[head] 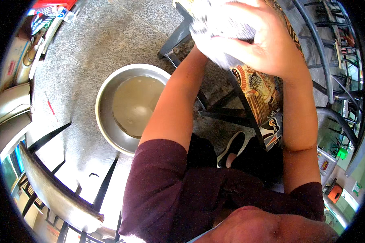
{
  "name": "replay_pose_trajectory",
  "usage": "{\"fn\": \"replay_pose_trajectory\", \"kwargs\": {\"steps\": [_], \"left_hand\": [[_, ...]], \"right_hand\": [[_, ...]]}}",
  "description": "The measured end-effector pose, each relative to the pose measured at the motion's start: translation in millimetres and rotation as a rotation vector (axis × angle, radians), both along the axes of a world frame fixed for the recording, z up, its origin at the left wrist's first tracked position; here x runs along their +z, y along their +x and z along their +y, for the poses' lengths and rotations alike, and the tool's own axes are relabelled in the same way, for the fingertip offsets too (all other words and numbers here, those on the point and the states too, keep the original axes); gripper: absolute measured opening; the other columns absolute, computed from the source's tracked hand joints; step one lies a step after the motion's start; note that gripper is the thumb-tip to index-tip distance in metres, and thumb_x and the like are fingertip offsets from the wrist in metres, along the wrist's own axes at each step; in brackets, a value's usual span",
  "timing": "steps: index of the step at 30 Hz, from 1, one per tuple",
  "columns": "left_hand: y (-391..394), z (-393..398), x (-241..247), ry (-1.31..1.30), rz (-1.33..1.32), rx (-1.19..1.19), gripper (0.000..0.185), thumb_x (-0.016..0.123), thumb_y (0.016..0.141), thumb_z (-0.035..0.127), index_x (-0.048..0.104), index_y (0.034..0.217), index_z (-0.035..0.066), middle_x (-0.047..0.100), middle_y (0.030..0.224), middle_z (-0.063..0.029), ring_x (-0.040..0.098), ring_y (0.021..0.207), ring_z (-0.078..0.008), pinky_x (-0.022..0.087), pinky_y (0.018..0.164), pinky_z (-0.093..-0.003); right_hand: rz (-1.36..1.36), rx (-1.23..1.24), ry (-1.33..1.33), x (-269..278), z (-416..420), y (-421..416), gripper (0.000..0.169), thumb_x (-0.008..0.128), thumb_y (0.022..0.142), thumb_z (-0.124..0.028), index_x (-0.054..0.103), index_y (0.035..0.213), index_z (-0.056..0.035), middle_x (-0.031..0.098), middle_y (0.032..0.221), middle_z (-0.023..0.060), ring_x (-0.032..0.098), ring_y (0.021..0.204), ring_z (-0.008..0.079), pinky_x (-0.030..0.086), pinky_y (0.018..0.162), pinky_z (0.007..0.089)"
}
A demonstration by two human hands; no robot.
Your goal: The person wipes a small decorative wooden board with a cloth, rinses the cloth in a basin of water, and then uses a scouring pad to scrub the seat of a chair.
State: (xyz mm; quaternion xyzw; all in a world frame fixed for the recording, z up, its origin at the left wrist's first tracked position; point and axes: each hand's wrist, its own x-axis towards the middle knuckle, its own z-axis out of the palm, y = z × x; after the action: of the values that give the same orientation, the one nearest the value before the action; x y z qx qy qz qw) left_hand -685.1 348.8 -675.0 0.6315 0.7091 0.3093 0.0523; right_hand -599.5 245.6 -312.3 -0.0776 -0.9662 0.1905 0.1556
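My right hand (pixel 269 41) grips a grey-and-white cloth (pixel 237 28) with its thumb and fingers around it, over a patterned board top (pixel 255 94) on a dark metal frame. Strong glare and blur wash out much of the cloth. From the left, my left forearm (pixel 179 88) reaches up to the same cloth. Cloth and glare hide the left hand's fingers, so its grip cannot be made out. Beneath the left forearm, a round metal basin (pixel 105 121) on the floor holds cloudy water (pixel 137 106).
A wooden stool or chair with dark legs (pixel 57 194) stands at the lower left. Cartons and packets (pixel 42 22) line the left edge. Dark metal frames (pixel 319 45) crowd the right side. A black shoe (pixel 232 147) is under the board. A red strip (pixel 50 107) lies on the floor.
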Motion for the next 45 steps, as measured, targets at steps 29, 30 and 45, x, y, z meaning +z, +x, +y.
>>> {"fn": "replay_pose_trajectory", "kwargs": {"steps": [29,30,45], "left_hand": [[-44.2,-108.2,-30.2,-0.129,0.399,0.088,0.035,0.060,0.093,0.016,0.062,0.123,-0.002,0.058,0.121,-0.0158,0.064,0.111,-0.0297,0.056,0.091,-0.0382],[-40.2,-126.1,-16.6,-0.191,0.503,0.049,0.035,0.060,0.093,0.016,0.063,0.123,-0.002,0.058,0.121,-0.0157,0.064,0.111,-0.0293,0.056,0.090,-0.0378],[-45.7,-112.2,-0.8,-0.660,0.808,-0.082,0.046,0.057,0.097,0.026,0.062,0.136,0.002,0.050,0.148,-0.0188,0.047,0.134,-0.0391,0.040,0.106,-0.0524]], "right_hand": [[0.239,-0.271,0.349,-21.0,22.2,6.6,0.014,0.071,0.080,-0.012,0.066,0.087,-0.0010,0.064,0.093,0.0139,0.061,0.093,0.0338,0.050,0.078,0.0431],[0.214,-0.324,0.348,-20.4,20.7,10.1,0.014,0.071,0.081,-0.012,0.067,0.088,-0.0015,0.064,0.094,0.0135,0.061,0.094,0.0337,0.051,0.079,0.0430],[0.129,-0.522,0.302,-4.9,-5.0,8.0,0.022,0.076,0.074,-0.017,0.062,0.080,-0.0015,0.061,0.083,0.0176,0.060,0.076,0.0396,0.049,0.069,0.0480]]}}
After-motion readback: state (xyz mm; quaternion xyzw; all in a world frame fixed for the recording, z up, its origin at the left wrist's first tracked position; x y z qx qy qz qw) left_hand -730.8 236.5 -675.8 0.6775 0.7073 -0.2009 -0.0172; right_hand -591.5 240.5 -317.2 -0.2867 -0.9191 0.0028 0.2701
